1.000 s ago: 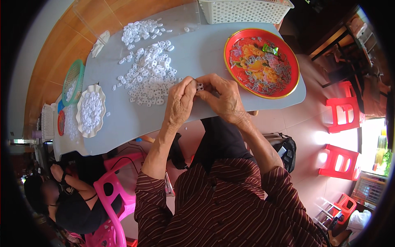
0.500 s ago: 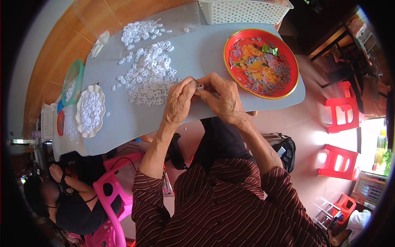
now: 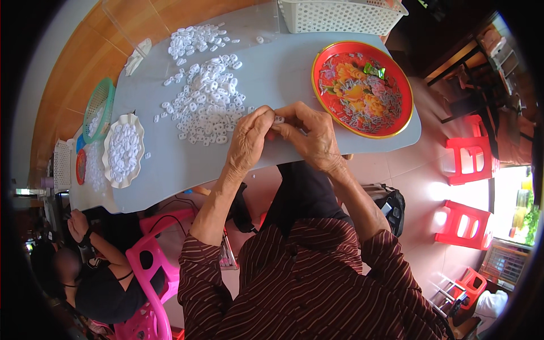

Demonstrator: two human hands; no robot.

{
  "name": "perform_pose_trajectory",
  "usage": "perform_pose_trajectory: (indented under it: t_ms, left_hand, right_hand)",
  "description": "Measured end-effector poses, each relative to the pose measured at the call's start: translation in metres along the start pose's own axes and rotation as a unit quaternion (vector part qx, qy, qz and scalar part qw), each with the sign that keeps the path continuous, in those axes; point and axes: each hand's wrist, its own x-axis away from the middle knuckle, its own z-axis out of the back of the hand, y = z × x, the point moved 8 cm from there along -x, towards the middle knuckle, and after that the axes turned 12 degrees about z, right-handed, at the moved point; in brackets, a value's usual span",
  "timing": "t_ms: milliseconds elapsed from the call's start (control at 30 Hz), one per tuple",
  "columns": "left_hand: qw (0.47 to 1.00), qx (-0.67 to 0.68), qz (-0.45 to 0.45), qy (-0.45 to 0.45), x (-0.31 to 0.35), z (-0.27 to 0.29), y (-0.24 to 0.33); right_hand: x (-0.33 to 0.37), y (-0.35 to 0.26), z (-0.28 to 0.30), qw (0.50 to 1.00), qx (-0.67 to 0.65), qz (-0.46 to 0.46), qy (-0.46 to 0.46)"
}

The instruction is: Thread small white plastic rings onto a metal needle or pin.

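Observation:
My left hand (image 3: pixel 248 137) and my right hand (image 3: pixel 311 135) meet over the near edge of the grey table. Between their fingertips sits a small white plastic piece (image 3: pixel 278 119) with dark holes, pinched from both sides. Curled fingers hide most of it, so anything else inside the grip cannot be made out. Just left of my left hand lies a spread of flat, two-holed white pieces (image 3: pixel 207 123), with a heap of thicker white pieces (image 3: pixel 211 82) behind it. On the right, a red flowered tray (image 3: pixel 320 90) with a gold rim holds many small metal pins and a green wrapper.
Another white pile (image 3: pixel 190 41) lies at the back. A scalloped dish (image 3: pixel 107 153) of white pieces and a green basket (image 3: pixel 88 122) stand at the left. A white perforated basket (image 3: pixel 340 18) is at the back edge. A person (image 3: pixel 102 283) sits lower left beside a pink chair (image 3: pixel 150 283).
Both hands stay together around the small white piece, with only slight finger movement. The whole view has shifted a little. The seated person's hand at the left has moved slightly.

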Motion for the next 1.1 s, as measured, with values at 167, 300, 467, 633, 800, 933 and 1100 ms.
perform_pose_trajectory:
  t_ms: [167,300,467,633,800,933,1100]
  left_hand:
    - [0.999,0.024,-0.007,0.026,0.000,0.002,0.001]
    - [0.999,0.011,-0.034,0.015,0.007,0.003,0.013]
    - [0.997,0.030,-0.064,0.027,0.015,-0.002,0.011]
    - [0.996,0.078,-0.016,0.049,0.015,0.009,0.004]
    - [0.985,0.156,0.000,0.075,0.006,0.018,-0.007]
    - [0.979,0.191,0.009,0.072,-0.003,0.030,-0.017]
    - [0.978,0.173,0.036,0.113,-0.001,0.052,-0.020]
  right_hand:
    - [-0.001,-0.001,0.002,0.999,-0.014,-0.034,-0.008]
    - [0.000,0.006,0.006,0.999,-0.014,-0.040,0.005]
    - [0.000,0.008,0.008,0.996,-0.039,-0.074,0.042]
    - [-0.052,0.003,0.047,0.992,0.088,0.001,0.093]
    - [-0.169,0.010,0.146,0.942,0.261,0.124,0.173]
    - [-0.188,0.003,0.135,0.822,0.511,0.237,0.084]
    - [-0.158,0.022,0.007,0.951,0.272,0.115,-0.096]
